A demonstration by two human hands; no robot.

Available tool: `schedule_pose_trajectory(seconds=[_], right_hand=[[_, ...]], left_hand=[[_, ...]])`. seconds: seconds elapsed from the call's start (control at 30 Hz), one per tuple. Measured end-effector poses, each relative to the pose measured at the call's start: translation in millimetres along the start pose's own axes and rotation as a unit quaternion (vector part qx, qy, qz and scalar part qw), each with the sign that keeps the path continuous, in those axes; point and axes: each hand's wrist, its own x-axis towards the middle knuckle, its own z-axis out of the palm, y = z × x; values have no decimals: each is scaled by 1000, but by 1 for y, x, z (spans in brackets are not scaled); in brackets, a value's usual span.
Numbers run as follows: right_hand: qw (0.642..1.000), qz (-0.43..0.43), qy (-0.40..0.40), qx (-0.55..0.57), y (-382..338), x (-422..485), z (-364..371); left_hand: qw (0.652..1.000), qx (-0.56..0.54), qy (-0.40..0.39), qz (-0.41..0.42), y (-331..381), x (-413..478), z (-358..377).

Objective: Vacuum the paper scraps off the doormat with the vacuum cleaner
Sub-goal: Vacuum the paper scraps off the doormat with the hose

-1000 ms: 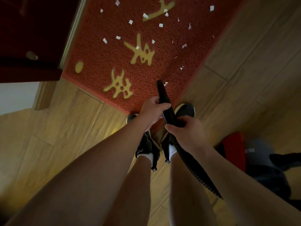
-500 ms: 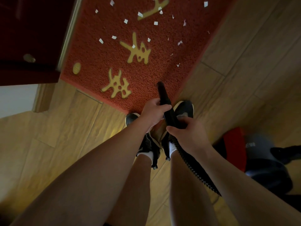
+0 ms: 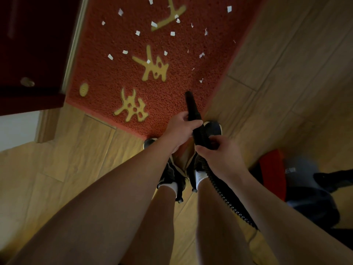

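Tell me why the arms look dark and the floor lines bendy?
Head view: the arms sit in shadow near the camera, while the doormat and paper scraps are lit; the wide lens bends the floorboards; the vacuum cleaner is dim and blurry.

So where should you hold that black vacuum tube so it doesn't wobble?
Hold the nozzle at its wide back end, coming from behind and above, as the left hand does. It tapers toward the tip, so the thick end probably fills the palm best. The right hand steadies the ribbed hose just behind.
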Motion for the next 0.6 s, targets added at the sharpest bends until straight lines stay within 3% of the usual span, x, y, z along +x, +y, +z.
schedule_pose_trajectory(seconds=[0.33,0.6], right_hand=[[997,29,2,67,-6,11,-24],[997,39,3,60,-18,26,-41]], left_hand=[[999,43,-9,-9,26,17,20],[998,57,-18,-12,46,31,25]])
